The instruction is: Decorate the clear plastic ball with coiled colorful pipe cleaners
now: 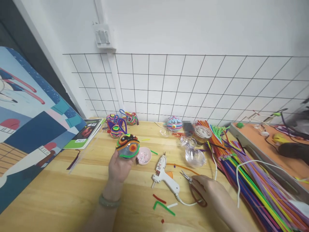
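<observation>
My left hand (120, 168), closed from below, holds a clear plastic ball (127, 147) partly covered with coloured pipe cleaners, with an orange ring and a purple loop on top. Close beside it is a small pink bowl (144, 156) of tiny bits. My right hand (207, 187) has its fingers on a pair of small scissors (186, 176); the blades point up and left, and the brown handle loops show below the fingers. Between my hands lies a white hot glue gun (166, 177) with its cord. Cut pipe cleaner pieces (164, 207) are on the table in front of it.
Finished-looking decorated balls (131, 118) stand at the back left, another ball (174, 123) at the back middle. Clear half shells (195, 157) lie near a round tin (202, 132). Bundled pipe cleaners (251, 183) fill the right side. A book (84, 133) and picture board (36, 122) are left.
</observation>
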A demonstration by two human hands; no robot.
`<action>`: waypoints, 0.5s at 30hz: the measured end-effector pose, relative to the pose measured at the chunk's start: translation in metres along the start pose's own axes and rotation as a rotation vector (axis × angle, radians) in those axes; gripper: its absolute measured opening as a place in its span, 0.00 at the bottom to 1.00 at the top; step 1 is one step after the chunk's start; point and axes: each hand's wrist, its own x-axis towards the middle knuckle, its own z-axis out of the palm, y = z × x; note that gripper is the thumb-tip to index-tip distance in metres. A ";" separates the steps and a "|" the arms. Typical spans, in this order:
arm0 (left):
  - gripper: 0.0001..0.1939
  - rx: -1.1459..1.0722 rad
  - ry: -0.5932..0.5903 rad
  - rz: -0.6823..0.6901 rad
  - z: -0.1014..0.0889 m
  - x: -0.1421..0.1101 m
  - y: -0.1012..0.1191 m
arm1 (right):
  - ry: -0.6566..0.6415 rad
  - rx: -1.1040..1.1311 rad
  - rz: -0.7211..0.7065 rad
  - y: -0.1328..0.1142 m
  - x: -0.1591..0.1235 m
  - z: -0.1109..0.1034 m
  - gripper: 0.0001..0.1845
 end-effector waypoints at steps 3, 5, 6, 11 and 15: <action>0.18 0.080 -0.048 -0.026 -0.003 -0.002 -0.002 | -0.013 0.006 -0.021 -0.002 0.004 0.002 0.20; 0.19 0.117 -0.085 -0.057 -0.004 -0.004 -0.003 | -0.019 0.008 -0.030 -0.002 0.005 0.003 0.19; 0.20 0.128 -0.101 -0.072 -0.004 -0.005 -0.003 | -0.021 0.008 -0.033 -0.002 0.006 0.004 0.19; 0.18 0.142 -0.125 -0.089 0.001 -0.009 -0.006 | -0.021 0.004 -0.030 -0.008 0.003 0.004 0.19; 0.17 0.131 -0.148 -0.165 -0.006 -0.014 -0.011 | -0.001 0.006 -0.017 -0.015 -0.001 0.000 0.20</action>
